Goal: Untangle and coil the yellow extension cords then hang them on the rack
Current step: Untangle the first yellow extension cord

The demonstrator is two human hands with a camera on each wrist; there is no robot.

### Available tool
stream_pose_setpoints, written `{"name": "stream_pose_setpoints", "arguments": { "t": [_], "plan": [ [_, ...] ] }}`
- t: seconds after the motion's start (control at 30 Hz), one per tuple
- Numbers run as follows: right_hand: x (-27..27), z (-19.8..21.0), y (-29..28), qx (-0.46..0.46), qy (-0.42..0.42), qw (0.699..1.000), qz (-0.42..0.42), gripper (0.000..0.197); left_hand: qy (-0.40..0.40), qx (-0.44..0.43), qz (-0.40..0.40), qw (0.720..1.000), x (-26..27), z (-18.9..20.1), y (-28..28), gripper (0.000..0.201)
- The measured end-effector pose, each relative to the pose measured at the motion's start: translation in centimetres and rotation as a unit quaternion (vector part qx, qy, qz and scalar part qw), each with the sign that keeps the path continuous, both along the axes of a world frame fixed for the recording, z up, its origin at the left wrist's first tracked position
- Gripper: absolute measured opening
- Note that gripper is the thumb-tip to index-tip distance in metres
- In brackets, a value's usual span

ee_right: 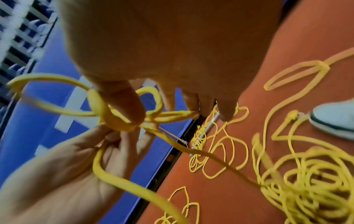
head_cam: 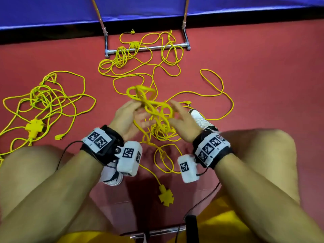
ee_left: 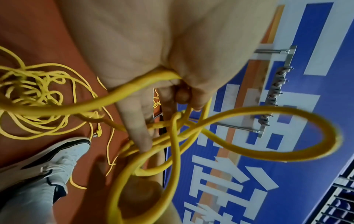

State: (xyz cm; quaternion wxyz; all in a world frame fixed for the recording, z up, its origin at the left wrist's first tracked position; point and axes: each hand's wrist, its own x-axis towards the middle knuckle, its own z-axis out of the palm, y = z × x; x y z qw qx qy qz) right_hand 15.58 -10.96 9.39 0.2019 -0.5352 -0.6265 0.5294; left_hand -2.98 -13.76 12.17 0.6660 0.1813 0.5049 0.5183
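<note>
Two hands [head_cam: 154, 118] blurred, fingertips buried in knotted yellow cord [head_cam: 150, 104].

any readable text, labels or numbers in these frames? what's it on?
No readable words or numbers.
Blue banner: large white characters, cropped and tilted; cannot be read.
Wrist bands: black-and-white square marker codes, no letters.
Yellow cords, shoe: no visible print.

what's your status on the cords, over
Left hand grips the knotted cord; right hand pinches its loops. Nothing coiled or hung on the rack. More tangles on the floor, over.
</note>
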Motion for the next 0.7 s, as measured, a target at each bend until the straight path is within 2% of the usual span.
{"name": "stream_pose_setpoints", "arguments": {
  "t": [0.03,0.13,0.23,0.37,0.4,0.47,0.53,0.6,0.63,0.7],
  "plan": [
    [-0.4,0.2,-0.4,-0.033,0.041,0.998,0.027,0.063,-0.017,0.008,-0.018,1.000,0.5,0.0,-0.1,0.013],
    [-0.4,0.4,0.2,-0.089,0.104,0.990,0.037,0.049,-0.041,0.037,-0.039,0.998,0.6,0.2,-0.1,0.012],
    [-0.2,0.8,0.3,-0.156,0.183,0.970,0.029,0.026,-0.038,0.058,0.013,0.998,-0.5,1.1,0.6,0.033],
    [0.0,1.7,0.0,-0.162,0.292,0.941,-0.059,0.014,0.025,0.061,0.042,0.997,-2.5,1.6,1.5,0.042],
    [0.3,1.8,0.6,-0.158,0.313,0.931,-0.100,0.017,0.034,0.051,0.049,0.997,-2.8,1.7,1.5,0.044],
    [0.9,2.1,1.9,-0.168,0.343,0.911,-0.159,0.021,-0.004,0.039,0.062,0.997,-2.5,1.7,1.3,0.037],
    [0.8,1.7,2.1,-0.157,0.280,0.935,-0.152,0.014,-0.077,0.039,0.053,0.995,-1.8,1.8,1.0,0.026],
    [-0.2,0.1,1.4,-0.125,0.136,0.980,-0.074,0.008,-0.103,0.045,0.015,0.994,-0.9,1.6,0.9,0.030],
    [-0.9,-0.4,0.7,-0.109,0.071,0.991,-0.024,0.014,-0.107,0.048,-0.007,0.993,-0.5,1.5,0.8,0.033],
    [-2.1,-1.9,-0.4,-0.107,0.025,0.993,0.049,0.055,-0.127,0.047,-0.039,0.990,0.3,1.3,0.6,0.034]
  ]
}}
